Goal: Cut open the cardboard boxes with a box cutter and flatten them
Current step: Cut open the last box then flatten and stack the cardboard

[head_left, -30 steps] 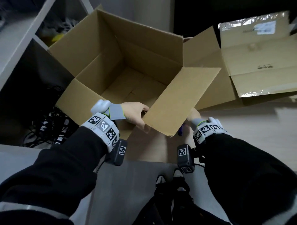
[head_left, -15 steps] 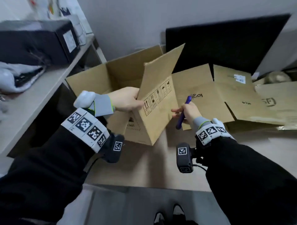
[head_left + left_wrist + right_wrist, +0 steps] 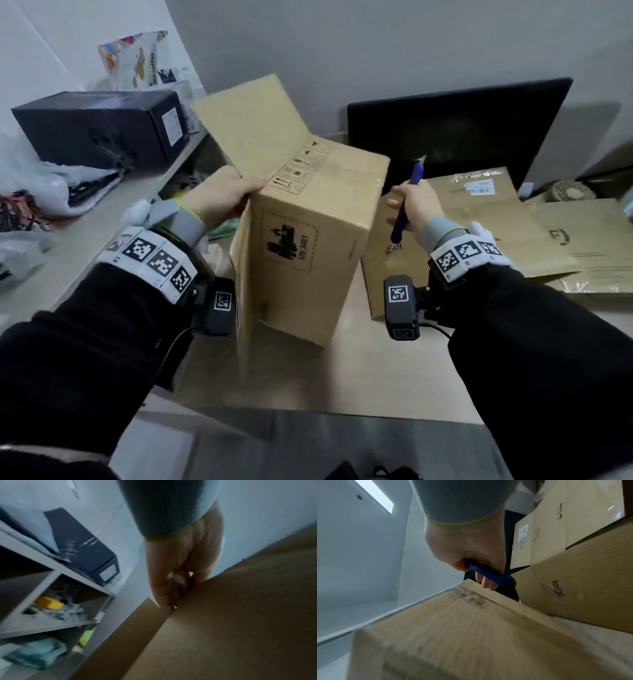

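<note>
A brown cardboard box [image 3: 308, 246] stands tipped on the floor in front of me, its taped bottom face turned up and its "UN 3481" side toward me. One loose flap [image 3: 250, 123] sticks up at the back left. My left hand [image 3: 222, 195] grips the box's upper left edge, fingers curled over the cardboard [image 3: 171, 595]. My right hand [image 3: 414, 205] is just right of the box, apart from it, and holds a blue box cutter [image 3: 407, 202] upright with the blade out. The cutter [image 3: 486, 573] hovers above the box's taped seam [image 3: 471, 596].
Flattened cardboard boxes [image 3: 496, 219] lie on the floor to the right, in front of a black monitor [image 3: 455, 133] leaning on the wall. A white shelf unit [image 3: 102, 212] on the left carries a black box [image 3: 99, 126] and bags. Bare floor [image 3: 376, 377] lies near me.
The box has been turned over from open side up to bottom face up. My left hand kept hold of its edge; my right hand raised the cutter so that it points up.
</note>
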`<state>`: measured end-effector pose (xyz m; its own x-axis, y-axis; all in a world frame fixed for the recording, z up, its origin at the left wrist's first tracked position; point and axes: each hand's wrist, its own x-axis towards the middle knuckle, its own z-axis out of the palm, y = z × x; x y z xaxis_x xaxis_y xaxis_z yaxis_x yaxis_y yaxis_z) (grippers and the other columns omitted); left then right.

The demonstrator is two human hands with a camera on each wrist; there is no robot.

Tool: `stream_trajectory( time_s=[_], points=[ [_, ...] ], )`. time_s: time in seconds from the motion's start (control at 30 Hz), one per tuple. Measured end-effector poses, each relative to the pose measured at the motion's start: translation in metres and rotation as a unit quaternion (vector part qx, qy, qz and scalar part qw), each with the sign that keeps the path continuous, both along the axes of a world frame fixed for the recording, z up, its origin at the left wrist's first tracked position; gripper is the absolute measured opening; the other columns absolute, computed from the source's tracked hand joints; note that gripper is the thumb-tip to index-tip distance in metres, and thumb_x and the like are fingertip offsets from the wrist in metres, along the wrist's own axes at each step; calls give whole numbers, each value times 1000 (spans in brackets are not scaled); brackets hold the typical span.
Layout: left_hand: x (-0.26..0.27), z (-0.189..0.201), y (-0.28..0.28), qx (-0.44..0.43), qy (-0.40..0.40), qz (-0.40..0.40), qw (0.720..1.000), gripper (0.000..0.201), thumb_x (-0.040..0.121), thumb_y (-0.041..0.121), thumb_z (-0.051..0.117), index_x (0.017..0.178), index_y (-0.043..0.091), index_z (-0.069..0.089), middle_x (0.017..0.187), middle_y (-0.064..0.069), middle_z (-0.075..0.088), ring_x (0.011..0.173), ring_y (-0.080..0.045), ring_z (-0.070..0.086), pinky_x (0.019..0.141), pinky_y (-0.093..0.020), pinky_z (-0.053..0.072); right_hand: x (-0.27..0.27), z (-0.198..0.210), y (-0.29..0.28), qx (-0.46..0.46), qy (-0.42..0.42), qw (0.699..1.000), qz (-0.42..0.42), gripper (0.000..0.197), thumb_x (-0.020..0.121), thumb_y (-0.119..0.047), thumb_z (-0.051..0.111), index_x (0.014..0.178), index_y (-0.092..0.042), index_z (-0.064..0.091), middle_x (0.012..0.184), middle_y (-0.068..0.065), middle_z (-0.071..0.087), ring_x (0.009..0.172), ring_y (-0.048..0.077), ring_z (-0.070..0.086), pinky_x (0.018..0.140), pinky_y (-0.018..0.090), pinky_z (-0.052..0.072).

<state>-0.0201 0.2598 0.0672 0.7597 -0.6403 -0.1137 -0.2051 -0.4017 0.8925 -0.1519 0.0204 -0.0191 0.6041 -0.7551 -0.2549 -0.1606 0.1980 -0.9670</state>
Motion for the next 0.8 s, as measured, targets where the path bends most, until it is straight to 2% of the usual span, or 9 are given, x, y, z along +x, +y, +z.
stream_trajectory(
  time_s=[0.1, 0.17, 0.23, 0.33, 0.4, 0.5, 0.57, 0.63, 0.8],
  points=[
    [6, -24, 11, -12, -10, 64, 998, 16, 96, 16, 54, 112, 13, 55, 97, 0, 57, 81, -16, 55, 63, -14, 45, 3, 8, 14, 20, -24, 999, 36, 6, 96, -13, 42, 99, -18, 45, 117, 5, 57, 96, 19, 59, 77, 44, 55],
    [11, -38, 19, 65, -3, 72, 995, 24, 89, 35, 63, 91, 12, 58, 89, -8, 54, 76, -20, 51, 58, -23, 39, 8, 11, 23, 24, -27, 997, 64, 13, 97, -13, 42, 109, -16, 43, 114, 3, 55, 96, 19, 58, 64, 36, 53],
    [10, -40, 25, 143, -8, 84, 986, 31, 93, 39, 57, 86, 9, 58, 79, -9, 55, 64, -21, 49, 49, -19, 38, 14, 13, 29, 5, -23, 996, 89, 15, 97, -14, 40, 112, -17, 42, 105, 0, 55, 90, 16, 58, 66, 37, 54],
    [16, -36, 38, 253, 3, 43, 966, 50, 94, 50, 47, 115, 6, 60, 108, -13, 65, 87, -24, 57, 73, -29, 49, 22, 15, 36, -35, 2, 992, 118, 15, 98, -16, 37, 111, -17, 44, 98, -1, 54, 89, 18, 57, 67, 39, 53],
    [21, -25, 48, 368, 16, 9, 930, 51, 94, 54, 45, 114, 10, 59, 110, -8, 63, 96, -24, 58, 93, -41, 46, 25, 15, 38, -40, 16, 991, 125, 17, 98, -16, 37, 113, -16, 44, 100, 1, 53, 93, 21, 56, 67, 39, 53],
    [27, 5, 55, 474, 25, -24, 880, 38, 98, 40, 43, 96, 10, 67, 81, -4, 68, 60, -13, 52, 68, -27, 43, 29, 17, 41, -43, 32, 988, 144, 21, 97, -17, 39, 117, -15, 45, 108, 7, 53, 101, 24, 57, 68, 39, 53],
    [21, 28, 43, 450, -16, -47, 892, 38, 100, 33, 42, 85, 9, 68, 61, 0, 60, 46, -10, 37, 50, -21, 30, 33, 19, 39, -52, 41, 986, 151, 23, 96, -17, 40, 118, -14, 47, 109, 9, 55, 104, 27, 58, 73, 41, 55],
    [10, 47, 21, 383, -93, -74, 916, 33, 99, 32, 46, 86, 10, 67, 63, 1, 58, 48, -10, 37, 47, -21, 32, 37, 20, 38, -58, 47, 985, 158, 23, 95, -15, 40, 116, -15, 48, 110, 8, 57, 105, 26, 59, 78, 44, 55],
    [-3, 44, -43, 307, -236, -135, 912, 30, 97, 31, 51, 120, 16, 62, 108, 1, 62, 98, -15, 57, 87, -27, 42, 45, 27, 33, -50, 37, 985, 163, 17, 96, -13, 37, 111, -16, 46, 115, 4, 56, 93, 19, 56, 82, 45, 53]
  ],
)
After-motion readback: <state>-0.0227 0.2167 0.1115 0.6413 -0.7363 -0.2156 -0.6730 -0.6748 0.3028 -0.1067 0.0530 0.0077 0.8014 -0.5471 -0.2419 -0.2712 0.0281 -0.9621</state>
